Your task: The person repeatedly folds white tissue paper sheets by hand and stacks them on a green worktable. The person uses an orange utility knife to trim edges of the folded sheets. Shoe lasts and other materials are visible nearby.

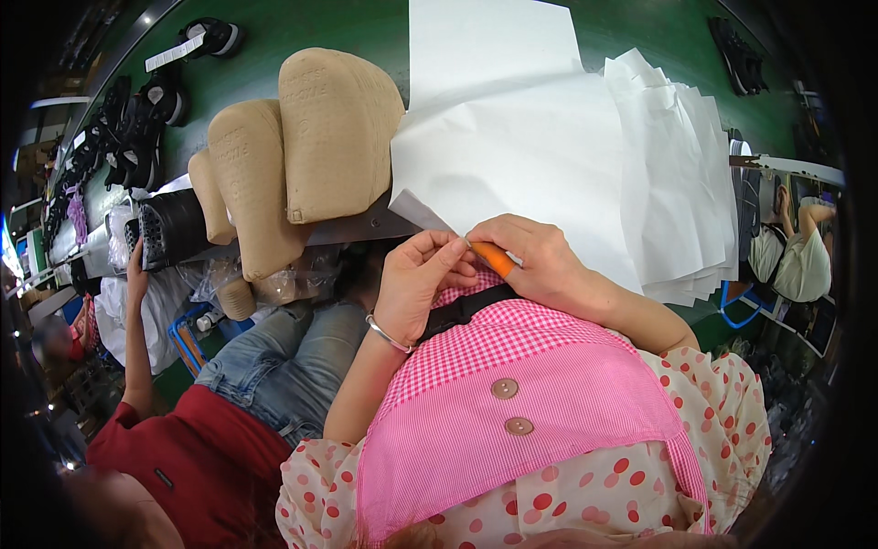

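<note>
My left hand (425, 274) and my right hand (540, 261) meet in front of my apron, both closed, fingertips pressed together. An orange tapering piece (492, 257) sits along my right thumb, like a finger cot; my curled fingers partly cover it. What the fingertips pinch is too small to make out. The folded-up near corner (422, 211) of a white paper sheet reaches right to them. Beyond my hands, large white paper sheets (521, 156) lie on the green table (640, 27), with a fanned stack of paper (681, 174) to the right.
Several tan molded paper shoe inserts (338, 137) stand left of the sheets. Black shoes (146, 128) line the far left, and another pair (739, 57) lies far right. Close on my left, a co-worker in a red shirt (197, 448) has a hand (136, 270) at a black item.
</note>
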A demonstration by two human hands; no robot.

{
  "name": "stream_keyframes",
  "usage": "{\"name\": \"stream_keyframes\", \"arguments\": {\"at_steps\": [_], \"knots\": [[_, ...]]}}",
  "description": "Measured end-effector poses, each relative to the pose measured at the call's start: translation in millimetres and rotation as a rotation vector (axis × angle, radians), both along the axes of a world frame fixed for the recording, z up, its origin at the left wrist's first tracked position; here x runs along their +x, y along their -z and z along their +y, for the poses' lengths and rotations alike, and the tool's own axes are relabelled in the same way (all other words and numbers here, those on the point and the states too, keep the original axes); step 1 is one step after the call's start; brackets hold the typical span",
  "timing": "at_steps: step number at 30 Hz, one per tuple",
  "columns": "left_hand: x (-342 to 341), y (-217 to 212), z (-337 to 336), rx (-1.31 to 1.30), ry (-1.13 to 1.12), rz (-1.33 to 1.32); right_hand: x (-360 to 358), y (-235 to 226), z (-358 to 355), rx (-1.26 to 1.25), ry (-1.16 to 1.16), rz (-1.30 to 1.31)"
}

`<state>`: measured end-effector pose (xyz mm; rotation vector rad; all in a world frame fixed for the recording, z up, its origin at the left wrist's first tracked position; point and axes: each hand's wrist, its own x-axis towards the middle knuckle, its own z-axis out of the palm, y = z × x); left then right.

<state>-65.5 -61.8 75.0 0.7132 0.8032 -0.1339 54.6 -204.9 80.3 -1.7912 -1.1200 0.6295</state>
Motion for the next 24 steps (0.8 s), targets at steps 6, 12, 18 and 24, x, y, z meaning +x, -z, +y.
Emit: {"name": "stream_keyframes", "arguments": {"at_steps": [6,12,18,24], "knots": [[-0.4,0.6,-0.3,0.001,-0.004,0.000,0.1,0.4,-0.1,0.008,-0.009,-0.008],[-1.0,0.6,0.4,0.003,0.005,-0.001,1.2,-1.1,0.2,-0.003,-0.013,-0.006],[-1.2,1.3,1.3,0.012,0.017,-0.014,3.0,-2.0,0.6,-0.017,-0.014,0.005],[-0.4,-2.1,2.8,0.035,0.037,-0.010,6.6,-5.2,0.8,-0.039,-0.040,0.016]]}}
